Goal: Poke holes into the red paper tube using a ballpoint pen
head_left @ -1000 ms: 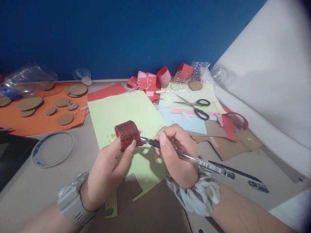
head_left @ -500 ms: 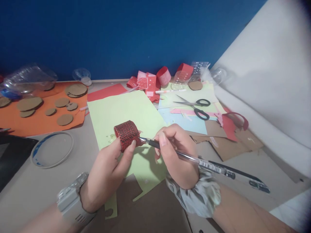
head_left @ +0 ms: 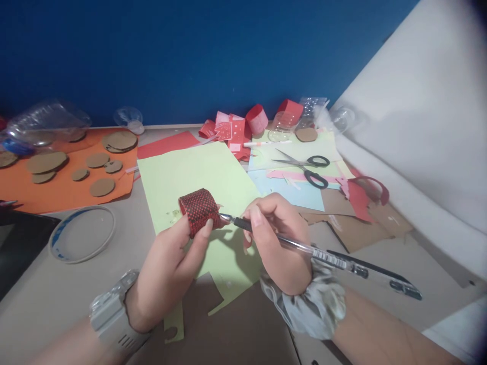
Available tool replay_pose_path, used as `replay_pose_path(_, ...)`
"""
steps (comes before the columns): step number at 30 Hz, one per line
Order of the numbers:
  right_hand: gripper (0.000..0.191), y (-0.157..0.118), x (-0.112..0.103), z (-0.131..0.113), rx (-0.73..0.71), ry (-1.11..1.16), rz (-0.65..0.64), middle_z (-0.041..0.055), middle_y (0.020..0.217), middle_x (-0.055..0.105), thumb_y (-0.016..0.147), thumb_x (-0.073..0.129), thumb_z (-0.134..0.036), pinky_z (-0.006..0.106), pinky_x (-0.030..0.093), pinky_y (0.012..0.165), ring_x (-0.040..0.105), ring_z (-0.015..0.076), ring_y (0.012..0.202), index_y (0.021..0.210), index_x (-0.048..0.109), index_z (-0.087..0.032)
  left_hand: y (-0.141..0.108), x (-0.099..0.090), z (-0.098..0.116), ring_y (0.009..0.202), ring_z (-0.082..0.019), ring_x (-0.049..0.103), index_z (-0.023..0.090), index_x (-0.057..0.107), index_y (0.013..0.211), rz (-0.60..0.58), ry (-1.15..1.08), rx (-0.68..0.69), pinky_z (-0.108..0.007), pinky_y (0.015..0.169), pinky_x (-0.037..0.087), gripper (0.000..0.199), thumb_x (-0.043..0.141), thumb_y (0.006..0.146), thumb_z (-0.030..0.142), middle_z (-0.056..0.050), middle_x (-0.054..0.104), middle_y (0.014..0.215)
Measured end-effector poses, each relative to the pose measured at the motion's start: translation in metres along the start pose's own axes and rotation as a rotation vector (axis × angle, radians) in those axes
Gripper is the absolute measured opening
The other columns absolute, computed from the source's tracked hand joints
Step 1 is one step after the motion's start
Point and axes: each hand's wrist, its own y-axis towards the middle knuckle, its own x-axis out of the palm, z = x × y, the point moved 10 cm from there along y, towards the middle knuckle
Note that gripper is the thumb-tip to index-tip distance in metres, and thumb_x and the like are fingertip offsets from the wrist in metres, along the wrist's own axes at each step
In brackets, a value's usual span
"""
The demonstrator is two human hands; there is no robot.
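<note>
Wrapped round a short red paper tube covered in a dark checked pattern, my left hand is closed, its thumb along the near side and some fingers hidden inside or behind. My right hand pinches a clear-barrelled black pen, with the cap on its back end. The pen's tip is at the tube's right edge; whether it touches cannot be made out. Beneath both hands lies a light green paper sheet with cut-out parts along its near end.
Cardboard discs lie on orange paper at left, near a tape ring and clear plastic bottle. Scissors rest on coloured paper at right. Red paper rolls stand along the blue wall.
The pen tip has shifted very slightly right along with my right hand. My left hand and the tube look almost unmoved.
</note>
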Motion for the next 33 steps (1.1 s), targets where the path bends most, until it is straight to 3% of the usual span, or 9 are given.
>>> replay_pose_path(3,0.026,-0.0005,0.0001,0.0017,0.006,0.002,-0.008,-0.0054,0.067,0.054,0.103,0.059,-0.037,0.027,0.039,0.046,0.050,0.0113,0.049,0.081,0.052,-0.025,-0.0006,0.0008,-0.0030,0.095,-0.020,0.077,0.020,0.073,0.109,-0.001,-0.025,-0.010,-0.026,0.085,0.059,0.026,0.050,0.107,0.031,-0.004,0.083,0.106)
replay_pose_path(8,0.024,-0.0011,0.0032,0.0037,0.016,0.036,-0.042,-0.0049,0.070,0.054,0.103,0.059,-0.035,0.028,0.041,0.050,0.051,0.0111,0.053,0.083,0.052,-0.024,-0.0008,0.0000,-0.0048,0.089,-0.019,0.077,0.019,0.073,0.108,-0.008,-0.034,-0.025,-0.026,0.079,0.059,0.026,0.050,0.107,0.032,-0.005,0.083,0.105)
replay_pose_path(13,0.028,0.0018,0.0015,0.0014,-0.008,0.028,-0.020,-0.0064,0.065,0.050,0.103,0.059,-0.038,0.025,0.037,0.046,0.047,0.0093,0.049,0.080,0.051,-0.024,0.0001,-0.0003,-0.0015,0.102,-0.020,0.077,0.019,0.073,0.112,-0.011,-0.059,-0.016,-0.027,0.089,0.058,0.027,0.050,0.107,0.031,-0.005,0.083,0.109)
replay_pose_path(22,0.027,0.0015,0.0042,0.0005,-0.013,0.051,-0.043,-0.0062,0.066,0.052,0.103,0.058,-0.035,0.024,0.039,0.047,0.048,0.0089,0.050,0.081,0.050,-0.023,-0.0009,-0.0016,-0.0022,0.089,-0.019,0.077,0.019,0.074,0.109,0.002,-0.029,-0.020,-0.025,0.079,0.059,0.027,0.051,0.107,0.032,-0.004,0.084,0.103)
replay_pose_path(28,0.028,0.0021,0.0017,0.0027,0.009,0.032,-0.018,-0.0061,0.065,0.051,0.102,0.060,-0.039,0.025,0.037,0.046,0.048,0.0095,0.049,0.080,0.052,-0.024,0.0002,-0.0007,-0.0031,0.103,-0.021,0.078,0.020,0.074,0.111,-0.001,-0.066,-0.022,-0.027,0.089,0.059,0.026,0.051,0.107,0.031,-0.004,0.083,0.111)
replay_pose_path(33,0.029,0.0030,0.0028,-0.0044,-0.022,0.027,-0.012,-0.0057,0.064,0.051,0.103,0.057,-0.038,0.025,0.037,0.045,0.049,0.0100,0.048,0.078,0.052,-0.024,0.0003,-0.0014,-0.0023,0.099,-0.022,0.078,0.020,0.075,0.109,0.005,-0.045,-0.019,-0.029,0.086,0.060,0.027,0.050,0.107,0.032,-0.005,0.084,0.109)
